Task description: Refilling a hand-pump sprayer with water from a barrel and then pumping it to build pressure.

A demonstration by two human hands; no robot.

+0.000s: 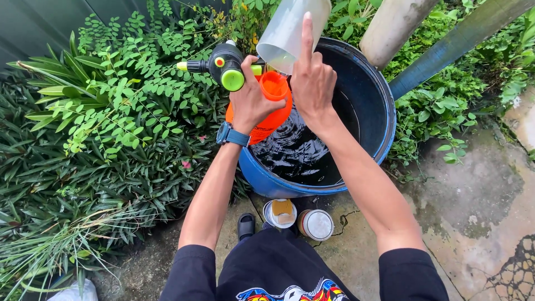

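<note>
My left hand [252, 100] clamps around the neck of an orange sprayer bottle [267, 114], its green-and-black pump head [225, 67] lodged beside my thumb. Just beside it, my right hand [312, 81] grips a clear plastic jug [290, 30], forefinger extended up its wall, tilted above the bottle's mouth. Beneath both hands sits a blue barrel [384, 117] of dark water; two small tins [298, 217] stand near my feet.

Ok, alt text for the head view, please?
Over a blue barrel of dark water, the left hand grips an orange spray bottle while the right hand tilts a clear plastic jug toward its open neck. Two small jars stand on the ground below.
</note>
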